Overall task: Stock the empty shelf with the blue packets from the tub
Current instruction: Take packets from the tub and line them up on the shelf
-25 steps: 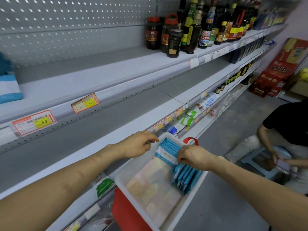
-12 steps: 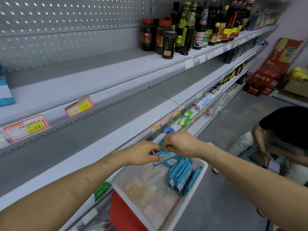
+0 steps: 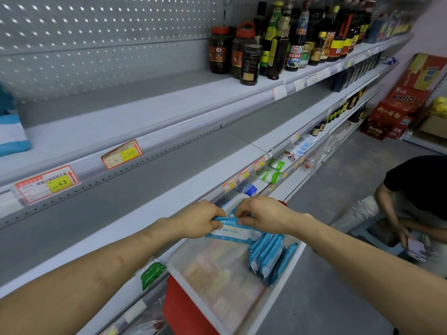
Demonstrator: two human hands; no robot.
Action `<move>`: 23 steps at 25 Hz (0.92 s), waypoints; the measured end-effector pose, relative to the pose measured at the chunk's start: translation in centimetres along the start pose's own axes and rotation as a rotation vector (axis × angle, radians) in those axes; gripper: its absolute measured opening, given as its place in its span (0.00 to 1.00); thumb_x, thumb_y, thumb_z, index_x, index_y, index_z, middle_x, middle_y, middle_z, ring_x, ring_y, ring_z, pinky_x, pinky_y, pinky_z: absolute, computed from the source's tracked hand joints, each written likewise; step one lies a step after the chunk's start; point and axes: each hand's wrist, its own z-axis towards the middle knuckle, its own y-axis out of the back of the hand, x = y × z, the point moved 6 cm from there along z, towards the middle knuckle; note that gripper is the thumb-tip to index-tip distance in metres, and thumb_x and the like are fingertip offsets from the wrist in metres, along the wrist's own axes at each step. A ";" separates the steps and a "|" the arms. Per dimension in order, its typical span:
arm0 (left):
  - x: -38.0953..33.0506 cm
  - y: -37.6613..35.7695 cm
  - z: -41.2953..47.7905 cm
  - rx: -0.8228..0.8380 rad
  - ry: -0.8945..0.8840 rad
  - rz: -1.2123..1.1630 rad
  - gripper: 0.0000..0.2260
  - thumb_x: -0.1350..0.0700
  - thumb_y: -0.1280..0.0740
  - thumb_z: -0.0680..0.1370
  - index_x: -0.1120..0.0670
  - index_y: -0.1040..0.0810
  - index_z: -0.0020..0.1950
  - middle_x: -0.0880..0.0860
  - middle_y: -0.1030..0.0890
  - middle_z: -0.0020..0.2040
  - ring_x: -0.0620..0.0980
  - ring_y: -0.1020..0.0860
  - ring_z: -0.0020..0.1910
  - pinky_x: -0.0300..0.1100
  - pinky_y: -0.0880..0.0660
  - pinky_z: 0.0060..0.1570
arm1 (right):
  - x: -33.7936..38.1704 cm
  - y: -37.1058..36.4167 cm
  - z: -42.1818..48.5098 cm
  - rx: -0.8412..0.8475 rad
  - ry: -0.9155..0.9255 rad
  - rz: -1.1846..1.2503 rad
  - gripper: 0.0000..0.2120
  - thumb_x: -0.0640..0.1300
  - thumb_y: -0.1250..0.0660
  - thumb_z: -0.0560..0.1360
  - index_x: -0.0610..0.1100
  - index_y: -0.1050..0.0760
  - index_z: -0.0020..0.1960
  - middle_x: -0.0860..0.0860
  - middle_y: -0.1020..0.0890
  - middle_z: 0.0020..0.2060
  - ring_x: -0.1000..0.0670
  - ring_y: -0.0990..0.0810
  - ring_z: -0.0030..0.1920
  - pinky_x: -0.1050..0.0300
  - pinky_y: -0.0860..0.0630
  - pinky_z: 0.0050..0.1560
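Shelf (image 3: 121,209) first: ran long and grey across the middle, white lip in front. Above it, on the upper board at far right, crowded dark bottles (image 3: 278,44).

Off right: another person (image 3: 416,189) in a black top, crouched low on the floor. Behind that, stacked red boxes (image 3: 396,110).

Tub (image 3: 285,269) next: white, sat just below the shelf's lip on something red (image 3: 183,310). Held a row of blue packets (image 3: 268,255) stood on edge against its right wall.

Then the hands, met close together over the tub's far end. Left hand (image 3: 200,220): curled, thumb and fingers pinched one packet (image 3: 229,232) at its left end. Right hand (image 3: 263,213): curled as well, fingertips nipped that same packet along its top edge. Hung between both hands, face toward the camera, just above the tub and clear of the row, not yet on the shelf.

Smallest: red-and-yellow price tags (image 3: 47,183) clipped along the upper rail; a green packet (image 3: 151,273) tucked on the low shelf left of the tub.
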 end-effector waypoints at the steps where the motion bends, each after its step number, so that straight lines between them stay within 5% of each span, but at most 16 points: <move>1: 0.3 0.2 -0.2 -0.009 0.000 0.004 0.09 0.51 0.35 0.82 0.49 0.18 0.59 0.49 0.16 0.50 0.49 0.21 0.48 0.45 0.24 0.48 | -0.4 -0.2 -0.2 0.021 -0.018 0.030 0.11 0.55 0.32 0.80 0.51 0.19 0.58 0.57 0.20 0.48 0.56 0.23 0.46 0.58 0.24 0.47; 5: 1.3 0.9 -1.0 -0.026 0.014 -0.023 0.09 0.50 0.35 0.83 0.48 0.18 0.59 0.46 0.16 0.50 0.45 0.22 0.46 0.43 0.24 0.46 | -1.5 -1.0 -0.7 0.056 -0.050 0.065 0.14 0.57 0.30 0.79 0.51 0.21 0.60 0.59 0.20 0.48 0.57 0.23 0.45 0.68 0.32 0.40; 12: 1.1 1.0 -1.4 -0.032 -0.019 -0.053 0.08 0.50 0.34 0.82 0.46 0.19 0.61 0.43 0.16 0.51 0.41 0.23 0.45 0.37 0.28 0.43 | -1.3 -1.2 -0.6 0.020 -0.058 0.133 0.09 0.51 0.32 0.81 0.48 0.20 0.57 0.59 0.22 0.44 0.58 0.23 0.41 0.66 0.30 0.40; 16: -0.2 2.0 -1.8 -0.020 -0.134 -0.093 0.14 0.54 0.33 0.82 0.43 0.29 0.65 0.40 0.19 0.52 0.40 0.24 0.43 0.38 0.26 0.43 | -1.9 -0.4 -0.8 -0.016 -0.073 0.135 0.05 0.48 0.32 0.81 0.47 0.20 0.54 0.59 0.22 0.40 0.59 0.24 0.39 0.67 0.32 0.37; 19: -1.3 2.6 -1.8 0.026 -0.242 -0.012 0.19 0.58 0.34 0.81 0.43 0.32 0.68 0.44 0.21 0.59 0.46 0.24 0.48 0.46 0.26 0.48 | -2.1 -0.1 -0.7 -0.031 -0.080 0.176 0.04 0.47 0.31 0.81 0.48 0.19 0.52 0.61 0.23 0.36 0.60 0.24 0.37 0.66 0.33 0.37; 23: -2.1 2.4 -1.1 0.107 -0.308 0.038 0.20 0.59 0.33 0.81 0.43 0.28 0.71 0.45 0.24 0.65 0.46 0.25 0.59 0.42 0.28 0.58 | -1.6 0.1 -0.8 -0.043 -0.062 0.241 0.02 0.47 0.31 0.80 0.50 0.20 0.49 0.57 0.21 0.36 0.57 0.23 0.38 0.63 0.29 0.38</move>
